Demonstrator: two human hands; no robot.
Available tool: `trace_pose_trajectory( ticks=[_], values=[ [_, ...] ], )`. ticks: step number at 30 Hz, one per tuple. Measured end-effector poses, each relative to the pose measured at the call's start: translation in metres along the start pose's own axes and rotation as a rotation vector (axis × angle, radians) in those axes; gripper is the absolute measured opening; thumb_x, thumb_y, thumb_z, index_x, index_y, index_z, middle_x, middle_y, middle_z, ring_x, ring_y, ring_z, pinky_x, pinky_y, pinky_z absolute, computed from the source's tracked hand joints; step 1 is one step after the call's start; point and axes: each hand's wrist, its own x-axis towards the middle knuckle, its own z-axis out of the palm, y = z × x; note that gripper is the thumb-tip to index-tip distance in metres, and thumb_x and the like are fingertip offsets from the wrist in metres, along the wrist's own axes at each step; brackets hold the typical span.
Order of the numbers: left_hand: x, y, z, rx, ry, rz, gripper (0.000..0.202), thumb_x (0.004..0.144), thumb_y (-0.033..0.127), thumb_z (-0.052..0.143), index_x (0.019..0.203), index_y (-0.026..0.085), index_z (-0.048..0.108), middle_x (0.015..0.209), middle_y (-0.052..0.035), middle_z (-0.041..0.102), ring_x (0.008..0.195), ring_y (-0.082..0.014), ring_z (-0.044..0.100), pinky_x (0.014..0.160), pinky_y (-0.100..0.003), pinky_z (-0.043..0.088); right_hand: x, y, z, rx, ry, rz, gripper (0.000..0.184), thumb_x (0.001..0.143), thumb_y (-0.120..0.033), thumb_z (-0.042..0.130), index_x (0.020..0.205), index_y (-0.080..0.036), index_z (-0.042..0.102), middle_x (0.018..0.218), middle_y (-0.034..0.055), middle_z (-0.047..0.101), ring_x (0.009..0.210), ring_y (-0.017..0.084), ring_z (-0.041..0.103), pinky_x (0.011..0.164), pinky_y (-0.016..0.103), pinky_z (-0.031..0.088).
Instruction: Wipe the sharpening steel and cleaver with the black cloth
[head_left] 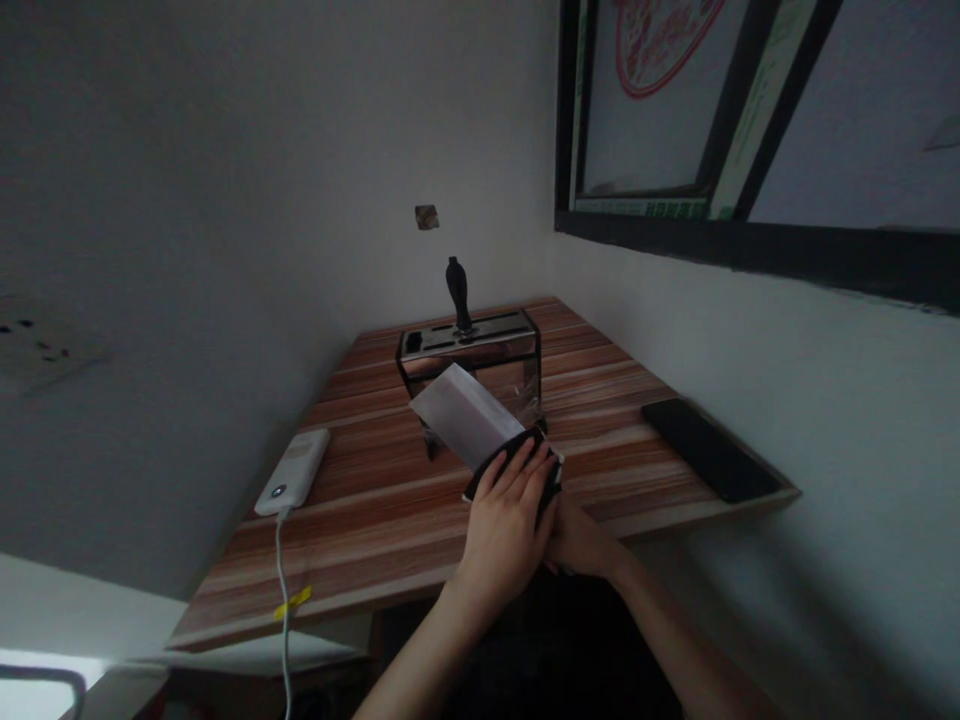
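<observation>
My two hands hold a cleaver over the front middle of the wooden table (390, 520). Its wide pale blade (465, 415) points up and away toward the knife block. My left hand (510, 520) lies over a black cloth (525, 462) folded round the base of the blade, its fingers pressed onto the cloth. My right hand (579, 548) is below and just behind the left. It is closed where the cleaver's handle lies, and the handle itself is hidden. A clear knife block (472, 365) stands behind, with one black-handled knife (457, 292) upright in it.
A white power bank (294, 470) lies at the table's left with a white cable (283, 600) hanging over the front edge. A black phone (709, 450) lies at the right edge against the wall. Walls close in the table on the left, back and right. A dark window frame (750, 245) sits above.
</observation>
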Motion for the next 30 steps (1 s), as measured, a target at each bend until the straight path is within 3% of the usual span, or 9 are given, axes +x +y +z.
trace_pose_trajectory(
  ticks=[7, 12, 16, 23, 30],
  values=[
    [0.020, -0.037, -0.021, 0.104, 0.095, -0.054, 0.041, 0.097, 0.022, 0.041, 0.137, 0.017, 0.045, 0.145, -0.0055, 0.049, 0.139, -0.0203, 0.037, 0.114, -0.043, 0.028, 0.001, -0.003, -0.002, -0.059, 0.064, -0.120, 0.028, 0.074, -0.024, 0.069, 0.099, -0.014, 0.062, 0.090, 0.0064, 0.068, 0.083, 0.021, 0.064, 0.070, 0.027, 0.050],
    [0.037, -0.068, -0.037, 0.182, 0.168, -0.117, 0.043, 0.096, 0.021, 0.041, 0.139, 0.016, 0.044, 0.144, -0.0078, 0.050, 0.138, -0.0202, 0.039, 0.114, -0.043, 0.027, -0.001, -0.003, -0.002, 0.043, -0.023, -0.018, 0.026, 0.079, -0.030, 0.066, 0.098, -0.016, 0.056, 0.072, -0.0023, 0.056, 0.048, 0.008, 0.053, 0.043, 0.017, 0.039],
    [0.044, -0.083, -0.047, 0.216, 0.203, -0.164, 0.042, 0.097, 0.023, 0.040, 0.138, 0.017, 0.046, 0.142, -0.0093, 0.052, 0.136, -0.0201, 0.042, 0.113, -0.042, 0.028, -0.002, -0.004, -0.002, 0.085, -0.057, 0.032, 0.025, 0.078, -0.030, 0.066, 0.094, -0.017, 0.052, 0.070, -0.0050, 0.050, 0.040, 0.004, 0.048, 0.036, 0.015, 0.034],
    [0.041, -0.086, -0.050, 0.244, 0.214, -0.162, 0.042, 0.096, 0.023, 0.040, 0.138, 0.015, 0.046, 0.143, -0.0094, 0.051, 0.137, -0.0218, 0.041, 0.113, -0.044, 0.029, -0.002, -0.005, -0.001, 0.106, -0.068, 0.047, 0.024, 0.077, -0.029, 0.066, 0.089, -0.018, 0.049, 0.070, -0.0050, 0.049, 0.040, 0.005, 0.047, 0.035, 0.016, 0.034],
    [0.031, -0.065, -0.037, 0.200, 0.167, -0.114, 0.043, 0.096, 0.021, 0.042, 0.138, 0.019, 0.045, 0.144, -0.0062, 0.050, 0.139, -0.0218, 0.038, 0.114, -0.044, 0.027, -0.001, -0.004, -0.002, 0.061, -0.041, 0.004, 0.023, 0.077, -0.028, 0.067, 0.092, -0.016, 0.053, 0.066, -0.0048, 0.051, 0.043, 0.006, 0.048, 0.040, 0.017, 0.034]
  ],
)
